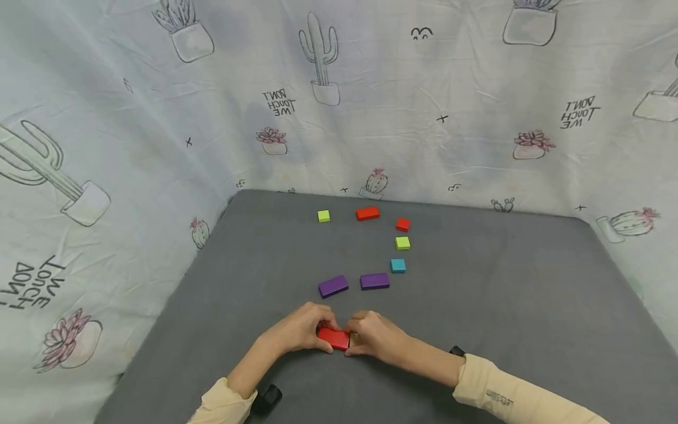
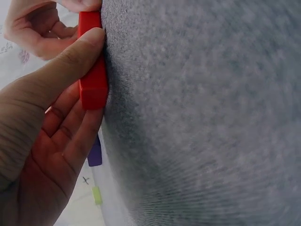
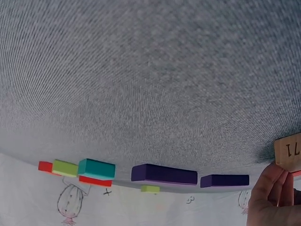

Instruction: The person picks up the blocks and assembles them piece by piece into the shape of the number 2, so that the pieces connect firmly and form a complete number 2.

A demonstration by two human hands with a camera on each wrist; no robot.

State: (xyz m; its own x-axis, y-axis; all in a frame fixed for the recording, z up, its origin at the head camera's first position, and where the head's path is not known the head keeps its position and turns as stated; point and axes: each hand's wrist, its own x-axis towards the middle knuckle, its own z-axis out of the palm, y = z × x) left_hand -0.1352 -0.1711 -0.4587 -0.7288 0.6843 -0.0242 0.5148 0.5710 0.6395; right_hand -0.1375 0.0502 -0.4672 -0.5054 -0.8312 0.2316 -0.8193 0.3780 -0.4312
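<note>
Between the thumb and fingers of my left hand (image 1: pixel 296 331) is a red rectangular block (image 1: pixel 335 338), lying on the grey cloth. The left wrist view shows the thumb across the near side of this red block (image 2: pixel 94 77), with fingers behind it. My right hand (image 1: pixel 380 338) pinches a small wooden block (image 3: pixel 288 153) at the red block's right end. Dark marks are visible on the wooden face. Right-hand fingers hide most of it in the head view. Whether the two blocks touch cannot be told.
Beyond the hands lie two purple blocks (image 1: pixel 375 281), a blue block (image 1: pixel 398 266), a lime block (image 1: pixel 402 243) and a small red block (image 1: pixel 403 225). Farther back are a longer red block (image 1: pixel 368 213) and another lime block (image 1: pixel 323 216). A printed curtain (image 1: pixel 371 118) borders the table.
</note>
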